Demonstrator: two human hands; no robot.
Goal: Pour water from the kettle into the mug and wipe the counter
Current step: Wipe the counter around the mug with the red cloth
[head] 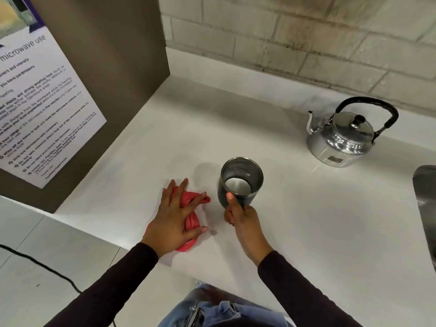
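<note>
A dark metal mug (241,178) stands upright on the white counter (318,220), with clear water in its bottom. My right hand (243,217) grips its near side, thumb on the rim. Just left of the mug, my left hand (175,217) lies flat with fingers spread on a crumpled red cloth (192,220), pressing it onto the counter near the front edge. A shiny steel kettle (343,135) with a black handle and lid on stands at the back right, spout pointing left, apart from both hands.
A brown cabinet side (111,74) carrying a microwave-use notice (42,109) rises at the left. A tiled wall (306,38) backs the counter. A steel sink edge (427,199) shows at far right. A black cable (40,265) crosses the floor lower left.
</note>
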